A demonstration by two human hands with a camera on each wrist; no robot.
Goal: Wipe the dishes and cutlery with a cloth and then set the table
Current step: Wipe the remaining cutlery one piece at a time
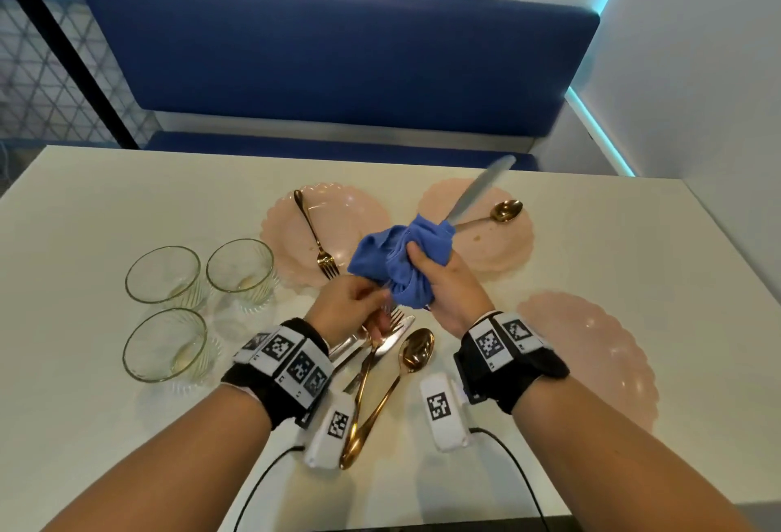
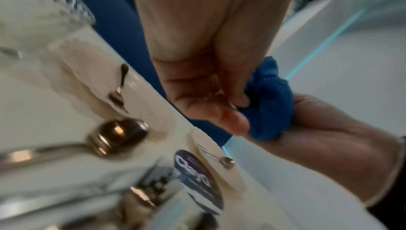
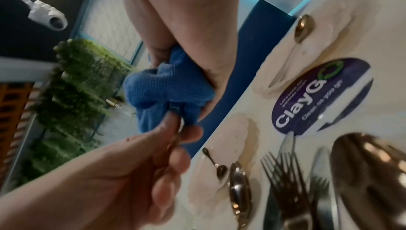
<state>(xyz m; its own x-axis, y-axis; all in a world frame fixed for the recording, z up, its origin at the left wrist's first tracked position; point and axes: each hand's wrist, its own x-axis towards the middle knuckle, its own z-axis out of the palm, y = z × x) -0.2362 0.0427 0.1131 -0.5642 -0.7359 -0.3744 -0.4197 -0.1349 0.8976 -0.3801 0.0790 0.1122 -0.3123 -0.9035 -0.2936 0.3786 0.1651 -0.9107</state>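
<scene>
Both forearms reach over the tabletop point(image 1: 105, 210). Right hand point(image 1: 448, 286) grips a blue cloth point(image 1: 397, 257) bunched round a knife point(image 1: 481, 189), raised above pink plates point(image 1: 498, 244). From the right wrist, left hand point(image 3: 136, 166) fingers point(image 3: 175, 136) pinch the knife's handle below the cloth.

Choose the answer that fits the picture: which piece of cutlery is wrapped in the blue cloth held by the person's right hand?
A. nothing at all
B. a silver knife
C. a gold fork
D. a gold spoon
B: a silver knife sticks its blade up out of the blue cloth that the right hand grips, while the left hand pinches its lower end.
</scene>
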